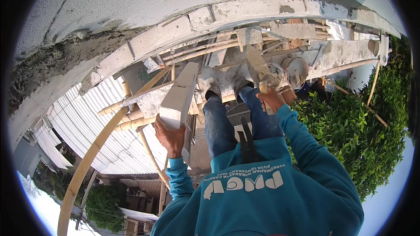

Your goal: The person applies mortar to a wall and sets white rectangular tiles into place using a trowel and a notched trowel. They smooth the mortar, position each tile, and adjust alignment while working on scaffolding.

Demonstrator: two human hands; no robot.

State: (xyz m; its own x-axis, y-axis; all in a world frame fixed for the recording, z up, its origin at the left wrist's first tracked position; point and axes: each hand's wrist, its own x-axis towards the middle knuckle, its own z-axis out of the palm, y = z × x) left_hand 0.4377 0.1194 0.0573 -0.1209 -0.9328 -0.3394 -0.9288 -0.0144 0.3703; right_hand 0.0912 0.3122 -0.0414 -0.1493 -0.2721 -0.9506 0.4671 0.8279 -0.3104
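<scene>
The left hand [169,136] is closed around the lower end of a white block [180,91], which lies left of the middle of the frame. This block is long, with straight edges and flat faces; its surface looks matte and a little grainy, like light concrete. It points upward in the frame, and its near end is against the palm and the fingers.

The right hand [272,99], right of the middle, is gripping the pale, rounded handle of a trowel [257,61]. The blade is broad and flat, of dull tan-grey colour, and it points to the upper left.

Just beside the blade there is a round bucket [280,68], stained with grey; it seems to hold wet grey material, but the blade covers it partly. To its right stands a second bucket [304,66], with a grey, crusted inner side; what lies at its bottom I cannot tell clearly.

Across the top curves a rough pale wall [131,6] with dark mortar smears. Smooth yellowish bamboo poles [85,161] and a ribbed, whitish metal roof [94,126] are in the left part.
</scene>
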